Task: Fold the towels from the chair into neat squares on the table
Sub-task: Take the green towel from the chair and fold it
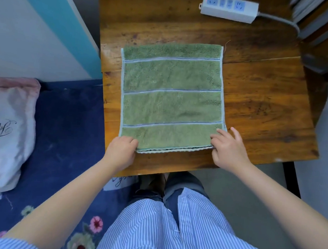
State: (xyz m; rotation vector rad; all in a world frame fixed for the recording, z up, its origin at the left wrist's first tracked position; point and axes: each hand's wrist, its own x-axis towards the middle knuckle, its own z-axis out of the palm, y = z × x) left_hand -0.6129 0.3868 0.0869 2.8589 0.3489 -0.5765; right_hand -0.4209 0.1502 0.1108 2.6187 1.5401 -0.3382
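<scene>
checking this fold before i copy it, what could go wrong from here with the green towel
1. The green towel already shows two layers at its near edge, slightly offset; folding from here may lock in an uneven square.
2. The left hand and right hand grip only the near corners, so the middle could sag when lifted.
3. The towel's left edge lies close to the table edge; a pull leftward might drag it off.

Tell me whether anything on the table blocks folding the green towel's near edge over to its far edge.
Nothing visible does. The left hand and right hand grip the green towel at its near corners, its top is bare, and the power strip lies beyond the far edge on the table.
</scene>
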